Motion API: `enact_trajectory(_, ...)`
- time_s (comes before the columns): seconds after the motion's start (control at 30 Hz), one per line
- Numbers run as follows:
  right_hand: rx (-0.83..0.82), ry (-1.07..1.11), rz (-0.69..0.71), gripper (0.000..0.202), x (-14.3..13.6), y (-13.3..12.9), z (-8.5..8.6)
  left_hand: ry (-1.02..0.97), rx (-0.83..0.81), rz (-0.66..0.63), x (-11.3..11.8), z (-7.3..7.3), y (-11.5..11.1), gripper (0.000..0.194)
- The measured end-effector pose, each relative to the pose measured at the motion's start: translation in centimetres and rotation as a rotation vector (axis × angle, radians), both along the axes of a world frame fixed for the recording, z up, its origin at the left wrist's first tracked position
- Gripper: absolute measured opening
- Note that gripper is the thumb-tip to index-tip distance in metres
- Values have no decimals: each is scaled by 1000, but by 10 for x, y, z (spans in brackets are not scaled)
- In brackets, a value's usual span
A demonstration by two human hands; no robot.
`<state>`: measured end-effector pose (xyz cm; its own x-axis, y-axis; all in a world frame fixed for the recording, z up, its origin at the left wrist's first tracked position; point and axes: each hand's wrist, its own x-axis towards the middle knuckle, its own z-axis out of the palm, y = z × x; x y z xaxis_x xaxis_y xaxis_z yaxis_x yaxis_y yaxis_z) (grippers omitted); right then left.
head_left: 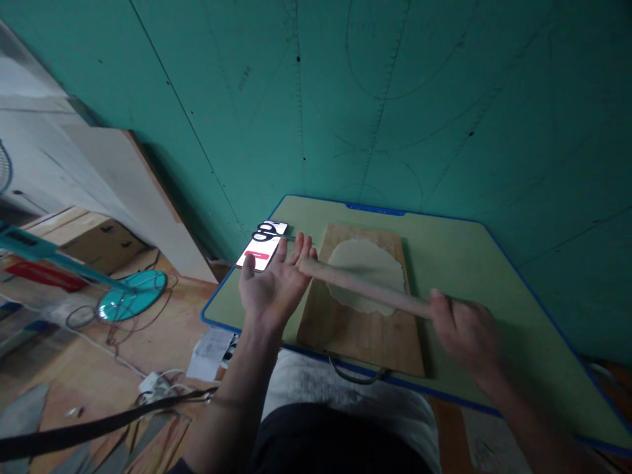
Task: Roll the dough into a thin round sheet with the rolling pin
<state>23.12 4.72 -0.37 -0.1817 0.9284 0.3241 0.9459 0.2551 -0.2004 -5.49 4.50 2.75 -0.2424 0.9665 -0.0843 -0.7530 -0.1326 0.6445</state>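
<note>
A wooden rolling pin (365,287) is held slantwise above a thin, flat sheet of dough (368,266) on a wooden board (345,329). My right hand (464,329) is closed round the pin's right end. At its left end, my left hand (276,280) is palm up with the fingers spread, the pin's tip against or just beside the outer fingers. Beyond my left hand, a phone (259,250) with a lit screen lies on the green table (444,257), and black-handled scissors (266,232) rest across it.
A green wall (370,99) rises behind the table. On the floor at the left are a teal stand base (133,296), a cardboard box (103,243), cables and a power strip (157,385). A dark strap (99,424) crosses the lower left. The board has a handle (358,376) at its near edge.
</note>
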Motion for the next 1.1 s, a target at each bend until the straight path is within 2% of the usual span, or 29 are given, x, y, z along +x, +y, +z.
enact_trajectory(0.13,-43,44,185,62,2,-5,-1,-100,-43,3,0,2,2,49)
enact_trajectory(0.2,-14,24,134,62,4,-4,-2,-135,-51,-10,0,3,2,49)
enact_trajectory(0.3,119,31,37,66,11,2,-5,-232,-74,-15,0,4,1,51)
enact_trajectory(0.4,214,104,192,64,14,-1,-6,-344,-89,-5,-1,5,1,53)
enact_trajectory(0.5,188,135,324,62,13,-11,-6,-387,-87,30,-3,7,0,54)
enact_trajectory(0.63,174,121,266,62,18,-16,-12,-313,-28,50,-5,6,-1,52)
enact_trajectory(0.8,128,106,235,61,25,-15,-21,-150,57,-14,-3,1,-2,42)
enact_trajectory(0.97,39,163,142,61,19,-16,-22,-74,68,-82,-1,0,-3,47)
enact_trajectory(1.1,-30,255,106,63,14,-16,-22,30,90,-85,-2,1,-7,50)
